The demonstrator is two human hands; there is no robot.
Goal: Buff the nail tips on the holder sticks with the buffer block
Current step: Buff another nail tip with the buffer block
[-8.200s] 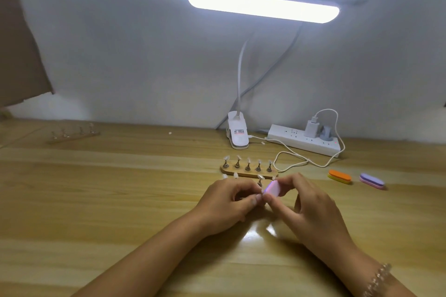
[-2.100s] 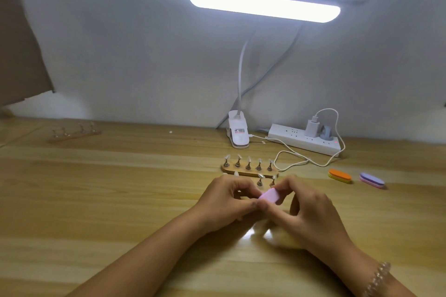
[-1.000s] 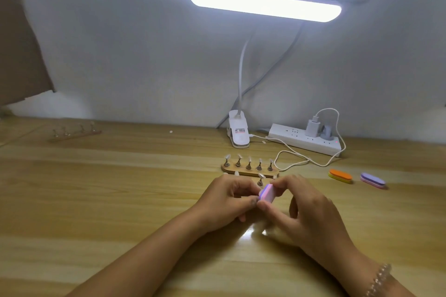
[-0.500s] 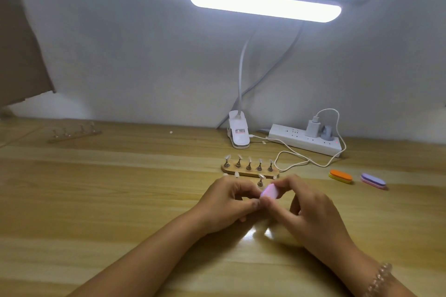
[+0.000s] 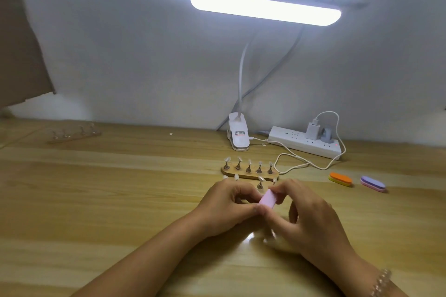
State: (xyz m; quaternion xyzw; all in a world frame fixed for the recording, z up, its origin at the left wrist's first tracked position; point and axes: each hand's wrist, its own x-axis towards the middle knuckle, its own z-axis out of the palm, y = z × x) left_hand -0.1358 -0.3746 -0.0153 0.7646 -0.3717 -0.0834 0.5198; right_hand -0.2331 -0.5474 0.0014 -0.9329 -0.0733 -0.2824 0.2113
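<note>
Left hand [image 5: 226,202] and right hand [image 5: 311,214] meet, fingers [image 5: 282,188] curled.

on a pale wooden table [image 5: 120,200], an oval wooden holder base with five upright nail-tip sticks [image 5: 249,173] stands at centre. just before it, the left hand [image 5: 224,207] and right hand [image 5: 311,219] meet, a small pink buffer block [image 5: 268,200] between the right hand's fingers. behind the base sits a white clip-on lamp foot [image 5: 239,136], with a white power strip [image 5: 299,143] to its right. right of the base lie an orange oval buffer [image 5: 340,178] and, farther right, a purple oval buffer [image 5: 372,183]. a second wooden stick holder [image 5: 74,134] lies far back left.
</note>
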